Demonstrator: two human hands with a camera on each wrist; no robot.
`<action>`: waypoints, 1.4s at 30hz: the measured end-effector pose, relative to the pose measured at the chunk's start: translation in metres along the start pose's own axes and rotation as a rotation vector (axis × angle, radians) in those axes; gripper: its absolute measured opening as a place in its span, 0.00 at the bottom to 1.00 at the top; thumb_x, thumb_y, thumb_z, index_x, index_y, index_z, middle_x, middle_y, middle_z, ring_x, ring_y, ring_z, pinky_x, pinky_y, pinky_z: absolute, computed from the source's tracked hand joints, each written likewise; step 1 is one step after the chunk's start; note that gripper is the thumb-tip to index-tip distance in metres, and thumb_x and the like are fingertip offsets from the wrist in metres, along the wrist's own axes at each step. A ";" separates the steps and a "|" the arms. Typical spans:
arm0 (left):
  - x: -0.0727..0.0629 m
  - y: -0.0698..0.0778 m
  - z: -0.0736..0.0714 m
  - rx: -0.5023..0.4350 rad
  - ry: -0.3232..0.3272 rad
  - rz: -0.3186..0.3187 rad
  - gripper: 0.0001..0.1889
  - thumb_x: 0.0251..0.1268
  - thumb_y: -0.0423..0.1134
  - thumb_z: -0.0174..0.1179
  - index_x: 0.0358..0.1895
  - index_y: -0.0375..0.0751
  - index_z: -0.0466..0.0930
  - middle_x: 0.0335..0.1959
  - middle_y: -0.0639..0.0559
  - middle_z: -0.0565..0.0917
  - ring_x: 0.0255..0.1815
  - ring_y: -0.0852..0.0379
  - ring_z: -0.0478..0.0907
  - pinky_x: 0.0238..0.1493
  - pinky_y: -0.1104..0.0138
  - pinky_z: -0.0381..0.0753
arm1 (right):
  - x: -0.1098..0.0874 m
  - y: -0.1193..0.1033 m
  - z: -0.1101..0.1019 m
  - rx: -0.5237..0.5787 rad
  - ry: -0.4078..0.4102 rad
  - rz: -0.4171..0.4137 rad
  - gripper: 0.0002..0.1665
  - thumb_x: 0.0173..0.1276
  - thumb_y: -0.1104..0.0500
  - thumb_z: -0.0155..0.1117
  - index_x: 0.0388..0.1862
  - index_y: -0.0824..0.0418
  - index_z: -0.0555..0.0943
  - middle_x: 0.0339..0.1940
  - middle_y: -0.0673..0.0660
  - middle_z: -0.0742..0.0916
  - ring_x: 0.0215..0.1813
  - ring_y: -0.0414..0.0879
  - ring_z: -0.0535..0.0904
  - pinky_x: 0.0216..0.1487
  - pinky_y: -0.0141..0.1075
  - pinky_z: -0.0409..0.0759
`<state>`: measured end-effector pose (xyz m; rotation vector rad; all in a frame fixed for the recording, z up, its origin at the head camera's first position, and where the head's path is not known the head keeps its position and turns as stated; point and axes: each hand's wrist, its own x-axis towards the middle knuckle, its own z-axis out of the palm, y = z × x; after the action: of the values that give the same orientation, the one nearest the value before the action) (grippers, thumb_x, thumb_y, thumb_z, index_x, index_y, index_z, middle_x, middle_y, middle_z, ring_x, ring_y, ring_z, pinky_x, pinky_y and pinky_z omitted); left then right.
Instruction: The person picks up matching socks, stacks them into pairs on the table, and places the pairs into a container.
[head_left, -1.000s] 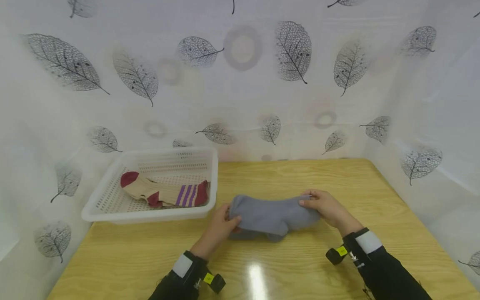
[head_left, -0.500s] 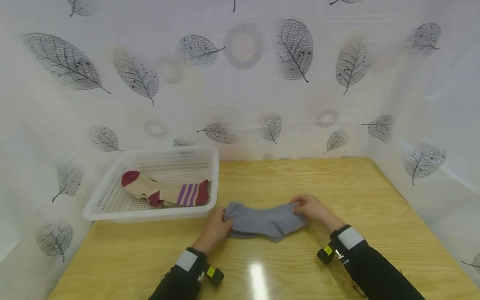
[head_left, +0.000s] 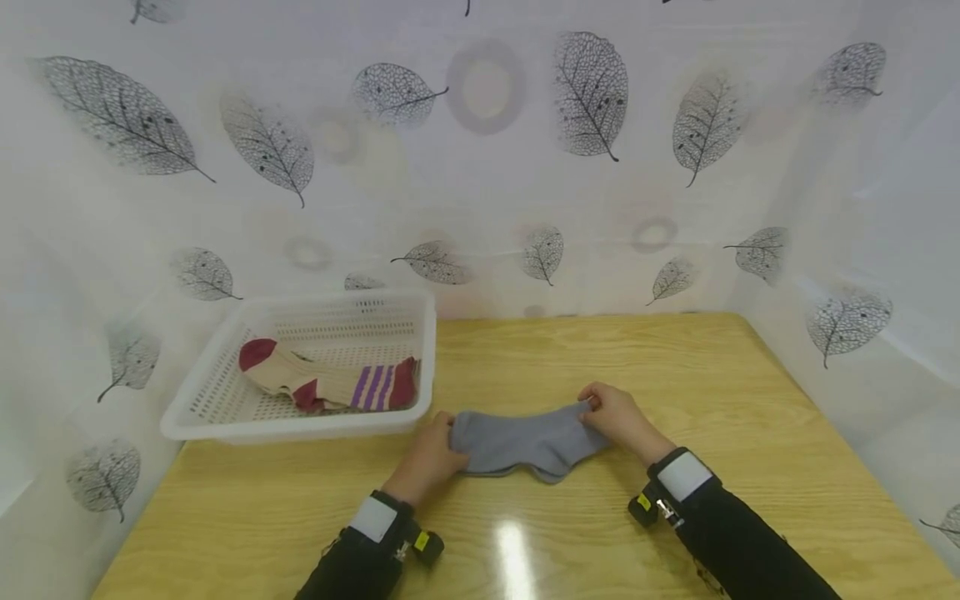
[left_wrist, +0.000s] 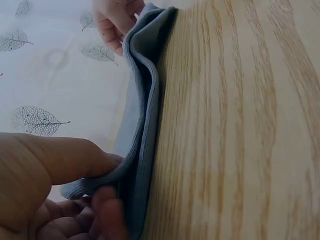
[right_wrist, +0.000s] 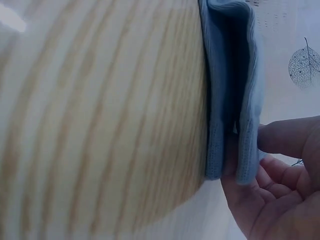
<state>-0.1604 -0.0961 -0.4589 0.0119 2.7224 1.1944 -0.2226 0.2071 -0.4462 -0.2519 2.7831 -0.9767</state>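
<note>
A pair of grey-blue socks [head_left: 517, 442], stacked one over the other, lies stretched sideways on the table in the head view, its heel bulge facing the person. My left hand [head_left: 429, 458] pinches the left end. In the left wrist view its thumb [left_wrist: 80, 159] is on top of the upper layer, with fingers beneath. At the opposite end my right hand [head_left: 618, 421] pinches the edge. The right wrist view shows its thumb [right_wrist: 285, 137] on the upper sock layer [right_wrist: 248, 110] and a finger reaching between the two layers, which stand slightly apart.
A white perforated plastic basket [head_left: 300, 429] stands on the left of the wooden table [head_left: 712, 375]. Inside are beige socks [head_left: 330, 382] with dark red heels and toes and purple stripes. A leaf-patterned curtain [head_left: 495, 183] hangs behind the table and along its sides.
The grey-blue socks have come down flatter on the table and look smoother. My right hand has moved left, and my left hand has shifted slightly left and toward me.
</note>
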 end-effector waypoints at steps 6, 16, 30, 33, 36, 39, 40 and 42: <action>-0.004 -0.002 -0.004 0.114 0.000 0.011 0.32 0.49 0.33 0.77 0.57 0.24 0.74 0.47 0.31 0.84 0.49 0.38 0.83 0.57 0.46 0.83 | -0.002 -0.004 0.002 -0.015 -0.026 -0.011 0.14 0.64 0.69 0.68 0.49 0.71 0.81 0.45 0.68 0.86 0.49 0.60 0.83 0.51 0.53 0.83; -0.015 0.003 -0.012 0.192 -0.005 0.011 0.33 0.69 0.51 0.67 0.56 0.17 0.74 0.51 0.25 0.81 0.49 0.33 0.83 0.55 0.45 0.84 | -0.009 -0.007 -0.015 -0.058 -0.121 -0.020 0.27 0.67 0.62 0.70 0.58 0.79 0.76 0.52 0.74 0.84 0.54 0.65 0.82 0.56 0.56 0.83; -0.005 0.002 -0.011 0.243 0.030 0.030 0.15 0.61 0.41 0.73 0.31 0.34 0.78 0.26 0.49 0.77 0.28 0.54 0.73 0.30 0.62 0.76 | -0.010 -0.007 -0.015 -0.122 -0.226 0.051 0.11 0.66 0.62 0.69 0.36 0.69 0.78 0.33 0.57 0.80 0.35 0.49 0.74 0.34 0.36 0.73; -0.003 0.000 -0.009 0.265 0.026 0.068 0.14 0.60 0.40 0.74 0.34 0.34 0.80 0.27 0.49 0.79 0.29 0.54 0.74 0.32 0.61 0.77 | -0.011 -0.007 -0.015 -0.114 -0.230 0.059 0.10 0.65 0.62 0.69 0.34 0.66 0.76 0.31 0.56 0.79 0.34 0.48 0.74 0.33 0.36 0.71; -0.001 -0.003 -0.008 0.283 0.024 0.096 0.14 0.61 0.41 0.73 0.38 0.34 0.80 0.29 0.48 0.80 0.31 0.54 0.75 0.34 0.60 0.79 | -0.011 -0.007 -0.016 -0.106 -0.229 0.053 0.11 0.65 0.63 0.69 0.33 0.64 0.74 0.31 0.56 0.78 0.34 0.48 0.73 0.33 0.36 0.71; -0.002 -0.003 -0.009 0.280 0.021 0.119 0.13 0.62 0.39 0.73 0.39 0.35 0.79 0.30 0.48 0.80 0.33 0.54 0.76 0.36 0.60 0.79 | -0.011 -0.007 -0.018 -0.088 -0.229 0.063 0.11 0.66 0.64 0.68 0.34 0.63 0.73 0.32 0.55 0.76 0.34 0.48 0.72 0.33 0.36 0.70; -0.003 -0.003 -0.010 0.278 0.022 0.132 0.13 0.62 0.39 0.73 0.39 0.35 0.79 0.30 0.49 0.81 0.33 0.54 0.76 0.36 0.60 0.79 | -0.012 -0.007 -0.018 -0.084 -0.230 0.057 0.11 0.66 0.64 0.68 0.34 0.63 0.72 0.32 0.56 0.76 0.34 0.48 0.72 0.32 0.36 0.70; -0.005 -0.003 -0.010 0.274 0.026 0.165 0.12 0.62 0.37 0.72 0.40 0.37 0.79 0.30 0.49 0.81 0.33 0.54 0.76 0.35 0.61 0.78 | -0.012 -0.007 -0.018 -0.070 -0.223 0.047 0.11 0.66 0.64 0.68 0.35 0.63 0.72 0.33 0.57 0.77 0.34 0.49 0.73 0.33 0.37 0.71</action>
<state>-0.1573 -0.1064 -0.4537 0.2611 2.9328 0.8520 -0.2141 0.2153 -0.4266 -0.2846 2.6098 -0.7889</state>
